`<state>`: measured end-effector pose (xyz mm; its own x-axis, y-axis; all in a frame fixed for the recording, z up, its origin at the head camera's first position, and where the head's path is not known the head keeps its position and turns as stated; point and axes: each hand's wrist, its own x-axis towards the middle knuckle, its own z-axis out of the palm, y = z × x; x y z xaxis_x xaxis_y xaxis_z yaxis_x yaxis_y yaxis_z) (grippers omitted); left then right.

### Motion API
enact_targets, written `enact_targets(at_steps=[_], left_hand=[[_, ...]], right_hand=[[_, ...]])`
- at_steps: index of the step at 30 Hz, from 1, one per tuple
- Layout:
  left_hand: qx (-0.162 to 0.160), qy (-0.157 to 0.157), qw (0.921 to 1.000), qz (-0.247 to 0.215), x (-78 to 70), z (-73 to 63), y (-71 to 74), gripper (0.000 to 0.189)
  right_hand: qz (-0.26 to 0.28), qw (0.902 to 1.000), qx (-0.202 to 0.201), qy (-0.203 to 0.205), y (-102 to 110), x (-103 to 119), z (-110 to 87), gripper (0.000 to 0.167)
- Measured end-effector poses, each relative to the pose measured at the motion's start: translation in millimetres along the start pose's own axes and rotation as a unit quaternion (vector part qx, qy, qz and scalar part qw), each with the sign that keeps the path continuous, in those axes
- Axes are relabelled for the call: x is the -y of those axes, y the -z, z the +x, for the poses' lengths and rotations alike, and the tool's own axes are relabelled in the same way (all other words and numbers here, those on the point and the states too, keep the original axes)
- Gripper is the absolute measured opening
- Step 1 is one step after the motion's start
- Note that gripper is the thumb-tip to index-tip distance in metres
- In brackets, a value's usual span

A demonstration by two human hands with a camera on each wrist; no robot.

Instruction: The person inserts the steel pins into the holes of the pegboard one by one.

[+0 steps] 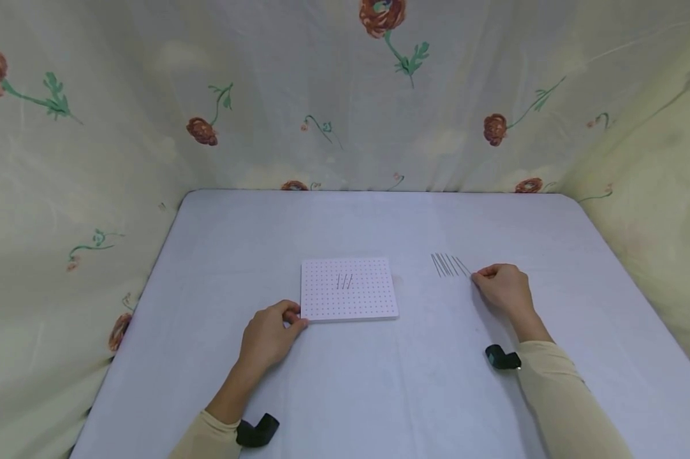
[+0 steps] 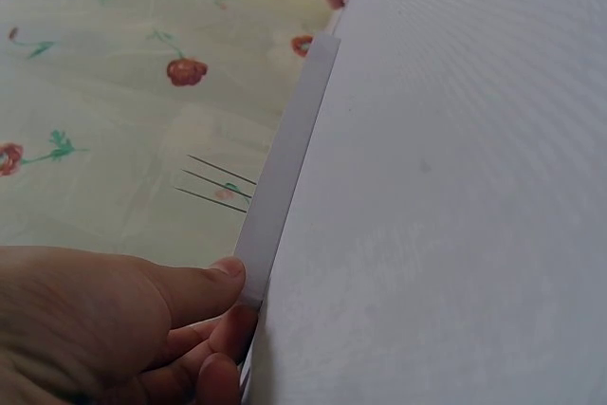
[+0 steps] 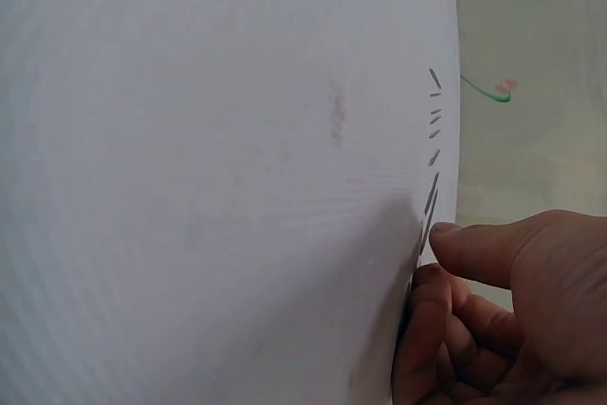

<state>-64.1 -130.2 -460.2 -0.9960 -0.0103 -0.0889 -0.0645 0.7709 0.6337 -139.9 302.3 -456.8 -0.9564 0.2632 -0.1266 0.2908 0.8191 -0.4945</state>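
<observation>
A white board [image 1: 368, 299] dotted with rows of small holes lies on the table. Three thin dark pins [image 1: 344, 281] stand up from it; in the left wrist view these pins [image 2: 216, 184] rise from the board's edge-on side [image 2: 289, 163]. My left hand [image 1: 269, 335] grips the board's near left corner, thumb [image 2: 204, 289] against the side. To the right, several loose pins [image 1: 444, 265] lie in a slanted row. My right hand [image 1: 506, 292] is at the rightmost pin's near end, thumb [image 3: 474, 251] and forefinger close together; whether they pinch it is unclear.
A white cloth covers the table [image 1: 345, 389]. Flowered curtains [image 1: 253, 83] hang behind and at both sides. A black wrist device [image 1: 257, 431] sits at the left cuff, another black wrist device [image 1: 502, 357] at the right.
</observation>
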Motion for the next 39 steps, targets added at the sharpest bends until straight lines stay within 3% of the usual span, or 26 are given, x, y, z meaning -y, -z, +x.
enact_targets(at_steps=[18, 32, 39], left_hand=[[-0.009, -0.003, 0.9999, -0.011, -2.2, 2.5, 1.6, 0.028], [-0.004, 0.005, 1.0, -0.007, -1.1, 4.4, 1.4, 0.029], [0.0, -0.002, 1.0, -0.009, 2.4, 1.8, -1.6, 0.029]], right_hand=[[-0.007, 0.9999, -0.009, -0.005, 7, 12, 5.4, 0.029], [-0.015, 0.9992, 0.037, -0.008, 5, 14, 10.6, 0.028], [-0.018, 0.9989, 0.04, 0.016, 0, 3, 3.8, 0.029]])
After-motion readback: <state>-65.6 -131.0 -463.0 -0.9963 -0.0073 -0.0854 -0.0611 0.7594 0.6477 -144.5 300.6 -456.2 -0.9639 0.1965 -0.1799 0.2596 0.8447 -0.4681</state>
